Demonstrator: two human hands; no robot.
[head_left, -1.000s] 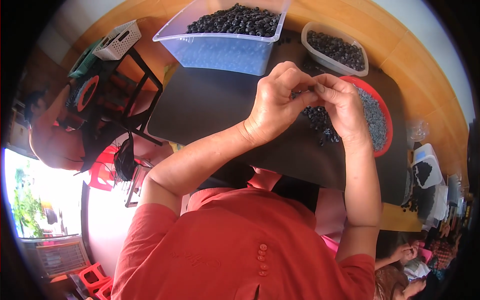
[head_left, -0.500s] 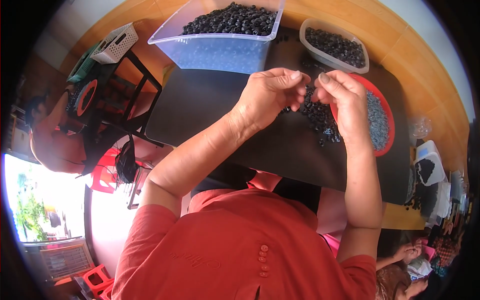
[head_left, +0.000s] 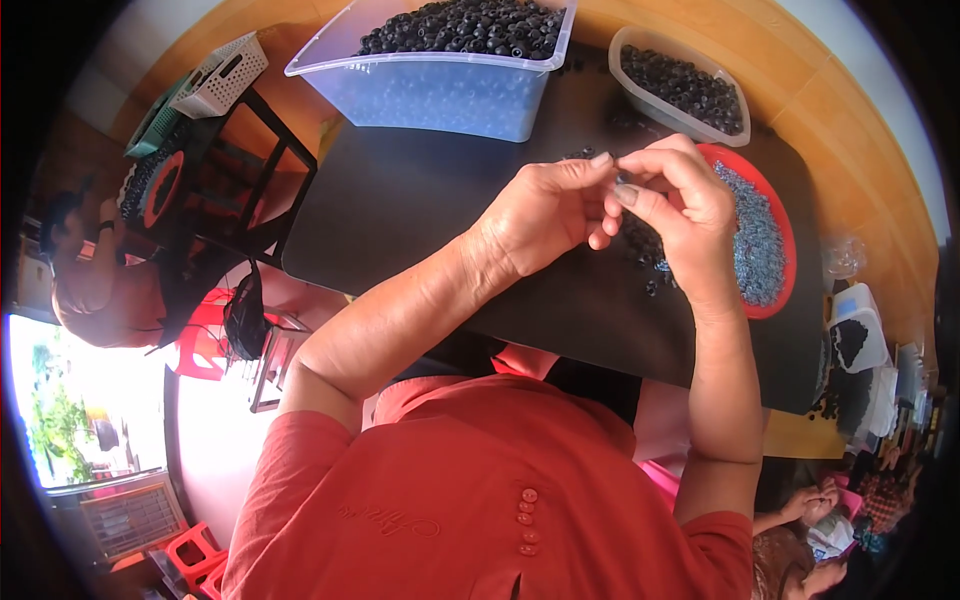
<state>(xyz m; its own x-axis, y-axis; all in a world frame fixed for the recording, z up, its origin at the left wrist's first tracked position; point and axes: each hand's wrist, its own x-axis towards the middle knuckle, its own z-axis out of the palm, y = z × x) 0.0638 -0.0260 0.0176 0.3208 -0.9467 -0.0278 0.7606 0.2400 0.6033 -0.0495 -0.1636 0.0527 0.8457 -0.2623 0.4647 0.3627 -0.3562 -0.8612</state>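
Over the black table, my left hand [head_left: 545, 212] and my right hand [head_left: 692, 197] meet at the fingertips. A small dark round part [head_left: 622, 180] shows between the thumb and fingers of my right hand, which are pinched on it. My left hand is closed, its thumb beside that part; what it may hold is hidden. Under and behind my right hand lies a loose heap of small black ring-like parts [head_left: 640, 240], partly covered. To its right stands a red bowl [head_left: 788, 240] full of small grey-blue pieces [head_left: 757, 245].
A large clear tub [head_left: 440, 95] of black parts stands at the table's [head_left: 400, 200] far side, with a smaller clear container [head_left: 742, 115] of them at far right. Another person [head_left: 105, 270] sits at a table on the left. Other people's hands [head_left: 815, 500] show at lower right.
My hands have come together from slightly apart. A dark part now shows at my right fingertips. The whole view has shifted a little.
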